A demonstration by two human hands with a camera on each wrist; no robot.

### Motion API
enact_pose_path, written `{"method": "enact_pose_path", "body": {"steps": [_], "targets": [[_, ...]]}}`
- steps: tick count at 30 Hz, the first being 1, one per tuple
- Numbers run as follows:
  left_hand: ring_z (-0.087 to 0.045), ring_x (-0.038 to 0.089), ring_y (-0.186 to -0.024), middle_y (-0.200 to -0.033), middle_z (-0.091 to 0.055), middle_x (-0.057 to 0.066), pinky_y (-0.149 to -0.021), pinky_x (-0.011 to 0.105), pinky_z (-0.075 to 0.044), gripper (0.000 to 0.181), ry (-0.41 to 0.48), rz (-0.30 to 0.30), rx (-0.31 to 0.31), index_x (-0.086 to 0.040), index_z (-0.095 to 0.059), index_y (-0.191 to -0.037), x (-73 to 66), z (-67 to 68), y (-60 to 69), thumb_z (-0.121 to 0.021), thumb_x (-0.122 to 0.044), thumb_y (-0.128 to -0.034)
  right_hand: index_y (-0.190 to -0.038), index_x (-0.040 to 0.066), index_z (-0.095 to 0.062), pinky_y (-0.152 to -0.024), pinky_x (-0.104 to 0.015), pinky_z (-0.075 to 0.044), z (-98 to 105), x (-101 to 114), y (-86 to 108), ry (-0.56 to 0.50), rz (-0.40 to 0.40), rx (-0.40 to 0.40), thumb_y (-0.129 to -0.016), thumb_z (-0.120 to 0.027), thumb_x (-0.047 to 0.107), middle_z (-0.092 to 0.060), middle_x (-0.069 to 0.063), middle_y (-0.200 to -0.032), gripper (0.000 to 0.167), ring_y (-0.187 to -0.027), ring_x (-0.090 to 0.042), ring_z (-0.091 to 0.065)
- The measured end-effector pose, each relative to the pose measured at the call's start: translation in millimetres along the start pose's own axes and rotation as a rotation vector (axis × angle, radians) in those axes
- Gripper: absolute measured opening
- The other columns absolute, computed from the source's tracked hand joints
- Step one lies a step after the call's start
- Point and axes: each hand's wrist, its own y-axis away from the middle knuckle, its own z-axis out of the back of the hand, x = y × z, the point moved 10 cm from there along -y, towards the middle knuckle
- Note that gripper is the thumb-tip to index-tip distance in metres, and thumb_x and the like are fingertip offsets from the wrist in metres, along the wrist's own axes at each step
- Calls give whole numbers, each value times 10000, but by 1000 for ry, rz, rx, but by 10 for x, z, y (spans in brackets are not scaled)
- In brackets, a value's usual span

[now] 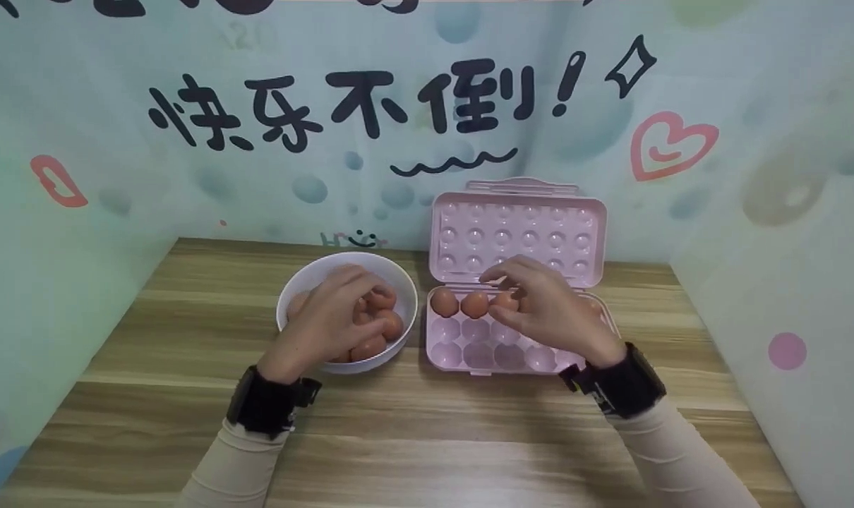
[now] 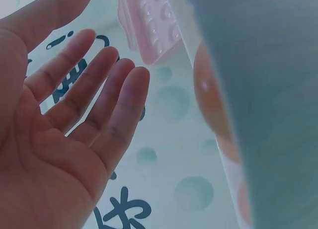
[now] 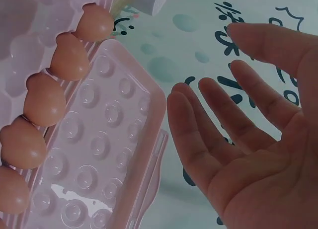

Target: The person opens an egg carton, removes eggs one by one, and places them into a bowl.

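Observation:
My left hand (image 1: 328, 314) hovers over a white bowl (image 1: 360, 367) of brown eggs (image 1: 368, 348). Its fingers look loosely bent and hold nothing in the left wrist view, where an egg (image 2: 206, 90) shows apart from them. Beside the bowl stands a pink egg carton (image 1: 444, 355), its lid (image 1: 519, 240) raised against the backdrop. Above the carton is my right hand (image 1: 547, 307), with relaxed fingers and nothing in its palm. Brown eggs (image 3: 44, 100) fill the row nearest the hinge, several in line; the hand hides part of that row in the head view.
Both objects stand on a wooden table (image 1: 399, 437), near its back edge. Behind it hangs a pale printed backdrop (image 1: 370, 162) with black characters. Side panels (image 1: 773, 268) close in left and right. A blurred blue-green surface (image 2: 268, 110) covers the right of the left wrist view.

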Motion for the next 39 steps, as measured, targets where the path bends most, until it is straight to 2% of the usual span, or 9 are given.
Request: {"method": "enact_pose_path", "body": {"steps": [3, 9, 14, 19, 24, 28, 35, 37, 39], "targets": [[-588, 195, -1053, -1049, -679, 4, -888, 360, -529, 264, -17, -16, -24, -129, -715, -1072, -33, -14, -5, -871, -150, -860, -1228, 55, -723, -908, -394, -593, -88, 14, -155, 94, 55, 47, -853, -824, 32, -713, -83, -1151, 389, -1020, -250, -684], [-608, 221, -1117, -1093, -688, -19, -961, 491, -443, 322, -58, 6, -22, -155, -713, -1177, -63, -114, -3, -814, -220, -878, -1228, 70, -732, -960, -427, -561, -434, -56, -431, 170, 92, 179, -834, -782, 20, -713, -115, -1192, 400, -1087, -283, -671], [-622, 206, -1184, -1238, -693, 25, -1066, 415, -484, 360, -54, -6, 17, -137, -702, -1224, -110, -220, 0, -824, -219, -896, -1214, 42, -749, -927, -436, -571, -716, -134, -585, 197, 106, 243, -799, -795, -31, -713, -150, -1153, 423, -1068, -322, -678], [-623, 195, -1179, -1248, -684, 27, -1063, 383, -501, 354, -60, -5, 20, -138, -700, -1224, -124, -256, -4, -827, -208, -901, -1184, 47, -749, -875, -420, -567, -899, -256, -659, 203, 42, 287, -847, -821, 5, -699, -142, -1095, 348, -990, -315, -664], [-620, 200, -1171, -1254, -678, 35, -1058, 386, -503, 358, -44, -16, 21, -130, -696, -1230, -145, -273, -10, -823, -189, -900, -1146, 82, -762, -807, -369, -550, -1002, -366, -685, 223, -26, 289, -866, -812, 27, -656, -91, -1037, 289, -903, -239, -611], [-619, 215, -1172, -1252, -673, 48, -1057, 393, -500, 378, -39, -42, 16, -116, -694, -1236, -166, -278, -19, -818, -182, -886, -1088, 77, -771, -721, -346, -529, -1043, -369, -683, 216, -16, 263, -848, -830, 4, -631, -88, -958, 258, -849, -222, -585], [-612, 216, -1209, -1273, -671, 45, -1078, 394, -491, 386, -44, -52, 24, -126, -689, -1250, -151, -290, -14, -821, -201, -894, -990, 105, -736, -664, -315, -496, -1136, -378, -671, 238, -31, 273, -711, -901, 11, -599, -48, -909, 337, -811, -187, -559], [-614, 210, -1209, -1272, -672, 41, -1076, 392, -494, 392, -42, -53, 21, -128, -688, -1249, -146, -289, -8, -830, -219, -896, -955, 110, -725, -653, -312, -491, -1151, -380, -680, 244, -32, 270, -701, -900, 8, -598, -38, -891, 325, -804, -183, -555], [-616, 205, -1206, -1267, -674, 38, -1073, 388, -494, 391, -36, -50, 21, -130, -691, -1246, -140, -290, -2, -834, -232, -896, -943, 106, -708, -650, -309, -478, -1166, -367, -692, 247, -15, 269, -738, -881, -1, -594, -34, -869, 288, -803, -181, -549]]}}
